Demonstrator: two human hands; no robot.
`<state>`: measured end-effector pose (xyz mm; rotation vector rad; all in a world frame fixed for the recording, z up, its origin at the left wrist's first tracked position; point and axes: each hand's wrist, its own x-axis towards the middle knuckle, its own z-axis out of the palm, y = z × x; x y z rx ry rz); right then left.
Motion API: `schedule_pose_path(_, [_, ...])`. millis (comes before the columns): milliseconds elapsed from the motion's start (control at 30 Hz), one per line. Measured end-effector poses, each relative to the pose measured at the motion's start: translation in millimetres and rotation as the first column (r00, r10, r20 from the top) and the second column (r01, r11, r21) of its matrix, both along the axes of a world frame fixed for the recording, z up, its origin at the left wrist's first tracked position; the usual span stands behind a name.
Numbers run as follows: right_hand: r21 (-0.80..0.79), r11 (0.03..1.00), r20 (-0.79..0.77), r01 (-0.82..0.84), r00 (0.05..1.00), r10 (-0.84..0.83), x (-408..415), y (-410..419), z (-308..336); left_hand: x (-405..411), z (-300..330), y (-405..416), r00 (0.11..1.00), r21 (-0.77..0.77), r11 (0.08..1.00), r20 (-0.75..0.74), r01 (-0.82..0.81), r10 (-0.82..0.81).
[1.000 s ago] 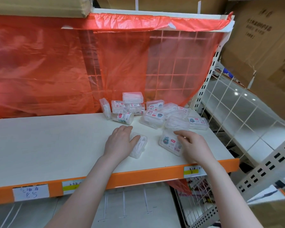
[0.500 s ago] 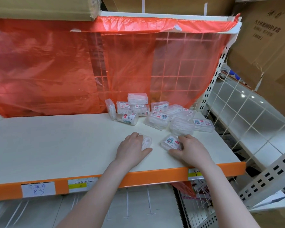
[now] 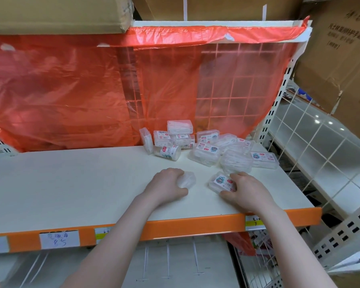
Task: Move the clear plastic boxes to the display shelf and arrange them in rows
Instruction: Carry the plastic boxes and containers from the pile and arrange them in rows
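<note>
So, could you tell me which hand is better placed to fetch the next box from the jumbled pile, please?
Probably the right hand: the pile lies just beyond it, though both hands already hold boxes.

The display shelf is carrying a heap of boxes at its rear right, lying against the plastic sheet hanging behind. One box is resting on top of the heap's rear stack. Nearer the front edge, two boxes are lying apart from the heap: the left box is sitting under the left hand, and the right box is lying just beside it, under the right hand. A price tag is sitting on the front edge, left of both arms.
</note>
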<state>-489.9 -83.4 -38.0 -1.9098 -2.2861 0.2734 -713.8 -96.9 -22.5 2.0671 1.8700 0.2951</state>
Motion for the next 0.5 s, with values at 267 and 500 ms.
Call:
schedule_pose_path(267, [0.015, 1.0, 0.002, -0.012, 1.0, 0.012, 0.3, 1.5, -2.1, -27.8, 11.5, 7.4, 0.948, -0.083, 0.996, 0.313, -0.027, 0.052])
schedule_pose_path(500, [0.027, 1.0, -0.003, -0.011, 1.0, 0.011, 0.6, 1.2, -2.3, -27.3, 10.5, 14.3, 0.98, 0.001, 0.999, 0.192, -0.055, 0.053])
